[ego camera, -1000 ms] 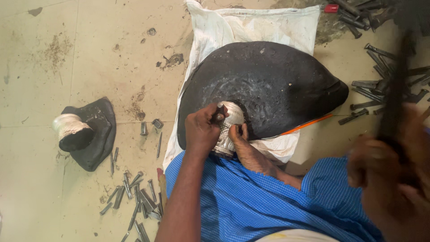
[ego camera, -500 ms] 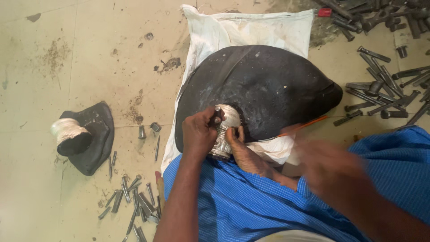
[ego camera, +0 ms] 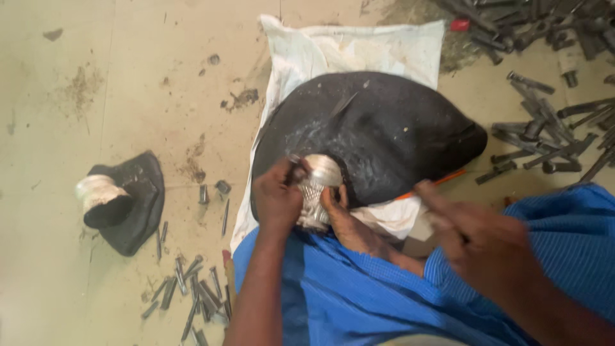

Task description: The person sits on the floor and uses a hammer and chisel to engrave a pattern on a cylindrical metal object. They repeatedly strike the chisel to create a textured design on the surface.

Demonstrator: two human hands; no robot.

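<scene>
Pale, stained concrete floor (ego camera: pixel 96 275) runs under everything, with the person's blue cloth garment (ego camera: pixel 346 301) across the lap at six o'clock; the right hand (ego camera: pixel 487 243) hangs blurred at four o'clock, its fingers loosely curled, and whether it grips anything I cannot tell; the left hand (ego camera: pixel 277 202), just left of centre, has its fingers closed round a thin dark metal punch (ego camera: pixel 296 168) whose tip meets the small ribbed silver-coloured metal cup (ego camera: pixel 318 189); that cup sits at the near edge of the big black rounded pitch-like mound (ego camera: pixel 384 128), and a bare foot (ego camera: pixel 349 221) presses against its right side; an orange stick (ego camera: pixel 435 184) pokes from under the mound at three o'clock; the mound rests on a white cloth sack (ego camera: pixel 359 48) spreading toward twelve o'clock; loose short dark metal punches (ego camera: pixel 192 298) lie scattered at seven o'clock; a smaller black mound bearing a silvery piece (ego camera: pixel 122 198) stands well apart at nine o'clock; a heap of dark metal tools (ego camera: pixel 551 128) spreads from two to three o'clock.
</scene>
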